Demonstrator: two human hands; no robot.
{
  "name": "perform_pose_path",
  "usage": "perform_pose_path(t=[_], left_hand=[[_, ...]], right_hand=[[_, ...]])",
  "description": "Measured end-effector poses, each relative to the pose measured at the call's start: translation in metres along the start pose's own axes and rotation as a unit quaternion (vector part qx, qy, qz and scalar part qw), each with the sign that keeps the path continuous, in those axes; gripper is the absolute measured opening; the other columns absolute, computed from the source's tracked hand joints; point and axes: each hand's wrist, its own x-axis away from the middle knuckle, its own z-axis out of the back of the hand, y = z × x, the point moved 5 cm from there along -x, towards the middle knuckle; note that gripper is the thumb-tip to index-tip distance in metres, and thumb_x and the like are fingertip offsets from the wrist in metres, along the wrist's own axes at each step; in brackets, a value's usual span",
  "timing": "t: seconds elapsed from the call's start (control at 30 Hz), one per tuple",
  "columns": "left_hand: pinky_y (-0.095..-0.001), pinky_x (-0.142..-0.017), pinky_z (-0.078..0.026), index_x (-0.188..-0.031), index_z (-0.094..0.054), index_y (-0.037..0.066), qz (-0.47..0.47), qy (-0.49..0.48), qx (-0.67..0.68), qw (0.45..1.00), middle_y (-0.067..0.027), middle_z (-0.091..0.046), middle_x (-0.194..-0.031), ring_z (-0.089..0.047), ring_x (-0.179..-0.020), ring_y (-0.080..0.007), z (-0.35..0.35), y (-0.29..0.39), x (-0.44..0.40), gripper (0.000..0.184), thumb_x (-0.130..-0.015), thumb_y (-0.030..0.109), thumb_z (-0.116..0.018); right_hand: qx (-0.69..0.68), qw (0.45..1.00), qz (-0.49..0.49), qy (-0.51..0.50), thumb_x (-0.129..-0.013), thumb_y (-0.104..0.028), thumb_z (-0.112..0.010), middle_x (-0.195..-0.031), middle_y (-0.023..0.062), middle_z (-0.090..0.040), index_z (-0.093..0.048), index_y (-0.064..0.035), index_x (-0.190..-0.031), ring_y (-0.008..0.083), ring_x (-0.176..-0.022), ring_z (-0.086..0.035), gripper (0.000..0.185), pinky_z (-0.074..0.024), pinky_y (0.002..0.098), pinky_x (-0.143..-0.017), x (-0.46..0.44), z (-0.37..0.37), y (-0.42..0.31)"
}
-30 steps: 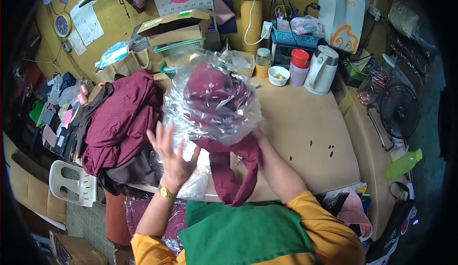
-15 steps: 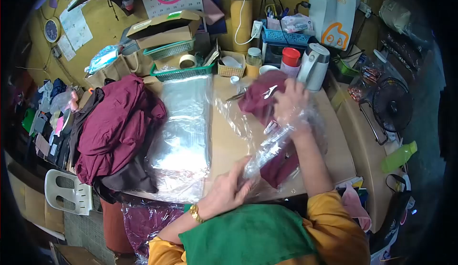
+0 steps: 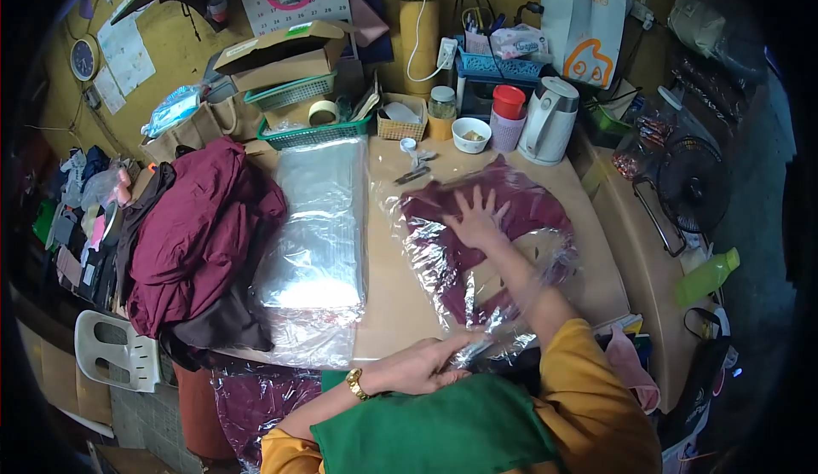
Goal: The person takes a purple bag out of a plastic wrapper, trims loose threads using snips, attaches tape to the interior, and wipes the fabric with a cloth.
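A maroon garment (image 3: 537, 205) lies spread in a clear plastic bag (image 3: 429, 263) on the right half of the table. My right hand (image 3: 479, 220) rests on the garment with its fingers spread wide. Its forearm passes through the bag's open end, with plastic around the wrist and arm. At the near table edge, my left hand (image 3: 430, 363) is closed on the gathered rim of the bag. To the left lies a stack of flat clear bags (image 3: 315, 227). Beside that stack is a heap of maroon garments (image 3: 192, 227).
Along the back stand a white kettle (image 3: 548, 123), a red-lidded cup (image 3: 508, 116), a white bowl (image 3: 470, 135) and a green basket (image 3: 315, 135). A small dark tool (image 3: 412, 175) lies beyond the bag. A fan (image 3: 682, 186) stands to the right.
The bunched garment now lies flatter and wider inside the bag. My right hand has come down and spread open on it. My left hand has drawn the bag's rim toward my body.
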Motion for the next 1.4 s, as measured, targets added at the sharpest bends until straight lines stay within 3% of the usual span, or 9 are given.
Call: perform_pose_path(t=[0.07,0.13,0.27,0.4,0.53,0.87,1.0,1.13,1.4], left_hand=[[-0.0311,-0.064,-0.048,-0.149,-0.031,0.013,0.067,-0.011,0.040,0.997,-0.0128,-0.068,-0.099,-0.059,-0.067,-0.0166,-0.003,-0.020,0.002,0.066,-0.093,0.013,-0.065],[-0.0304,-0.066,-0.048,-0.151,-0.029,0.013,0.004,0.041,0.081,0.996,-0.0123,-0.069,-0.101,-0.058,-0.069,-0.0153,-0.001,-0.020,0.003,0.067,-0.094,0.015,-0.064],[-0.0353,-0.070,-0.050,-0.152,-0.027,0.013,0.028,-0.101,0.036,0.994,-0.0113,-0.069,-0.099,-0.059,-0.070,-0.0183,0.001,-0.023,-0.005,0.067,-0.095,0.018,-0.062],[-0.0464,-0.085,-0.047,-0.148,-0.039,0.020,0.013,0.210,-0.299,0.931,-0.0191,-0.057,-0.108,-0.056,-0.094,-0.0359,0.087,-0.005,0.022,0.075,-0.079,0.007,-0.066],[-0.0433,-0.081,-0.049,-0.116,-0.066,0.014,0.004,0.331,-0.421,0.844,-0.0183,-0.055,-0.100,-0.056,-0.092,-0.0335,0.086,-0.046,0.022,0.041,-0.075,0.006,-0.067],[-0.0388,-0.068,-0.053,-0.091,-0.065,0.004,-0.181,0.034,-0.152,0.971,-0.0133,-0.065,-0.093,-0.064,-0.072,-0.0302,-0.018,-0.017,0.001,0.010,-0.083,0.008,-0.069],[-0.0406,-0.097,-0.044,-0.115,-0.063,0.009,0.087,0.160,-0.265,0.947,-0.0118,-0.060,-0.119,-0.059,-0.111,-0.0306,0.032,-0.017,0.012,0.031,-0.087,0.021,-0.067],[-0.0524,-0.111,-0.027,-0.135,-0.051,0.010,0.085,0.194,-0.477,0.853,-0.0125,-0.047,-0.141,-0.040,-0.134,-0.0336,0.026,-0.067,0.009,0.051,-0.090,0.032,-0.062],[-0.0653,-0.112,-0.013,-0.147,-0.037,0.008,0.125,0.062,-0.464,0.875,-0.0114,-0.040,-0.150,-0.031,-0.142,-0.0325,0.021,-0.066,0.030,0.067,-0.090,0.036,-0.059]], right_hand=[[0.020,1.000,-0.020,0.013,-0.093,-0.061,-0.043,-0.160,0.0182,-0.011,-0.025,-0.0192,-0.153,0.0478,-0.146,-0.003,0.076,0.0021,0.0739,-0.108,-0.013,-0.013,-0.002],[-0.098,0.957,0.263,0.072,-0.091,-0.063,-0.043,-0.160,0.0194,-0.012,-0.025,-0.0213,-0.154,0.0480,-0.146,-0.003,0.077,0.0027,0.0750,-0.107,0.006,-0.018,-0.052],[0.020,0.956,0.291,-0.043,-0.087,-0.067,-0.047,-0.159,0.0198,-0.013,-0.029,-0.0250,-0.152,0.0455,-0.146,-0.005,0.079,0.0011,0.0771,-0.105,0.022,-0.022,-0.085],[0.046,0.942,0.328,-0.062,-0.086,-0.066,-0.051,-0.160,0.0186,-0.013,-0.025,-0.0250,-0.153,0.0461,-0.146,-0.007,0.083,-0.0011,0.0764,-0.106,0.035,-0.030,-0.083],[0.016,0.909,0.414,-0.053,-0.086,-0.060,-0.057,-0.159,0.0184,-0.016,-0.029,-0.0214,-0.151,0.0458,-0.145,-0.013,0.081,-0.0089,0.0746,-0.107,0.071,-0.026,-0.087],[-0.145,0.830,0.535,-0.061,-0.077,-0.026,-0.072,-0.147,0.0157,-0.041,-0.047,-0.0118,-0.139,0.0330,-0.136,-0.039,0.068,-0.0325,0.0517,-0.108,0.145,-0.021,-0.066],[-0.097,0.879,0.459,-0.087,-0.079,-0.024,-0.069,-0.136,0.0171,-0.050,-0.056,-0.0087,-0.127,0.0315,-0.128,-0.047,0.053,-0.0366,0.0472,-0.105,0.100,-0.010,-0.079],[0.003,0.936,0.323,0.137,-0.082,-0.046,-0.065,-0.148,0.0272,-0.032,-0.054,-0.0126,-0.132,0.0451,-0.140,-0.023,0.061,-0.0158,0.0622,-0.113,0.017,-0.012,-0.074],[-0.038,0.980,0.188,0.053,-0.086,-0.063,-0.053,-0.158,0.0266,-0.008,-0.044,-0.0225,-0.142,0.0493,-0.145,-0.002,0.070,0.0016,0.0727,-0.108,-0.024,-0.024,-0.079]])
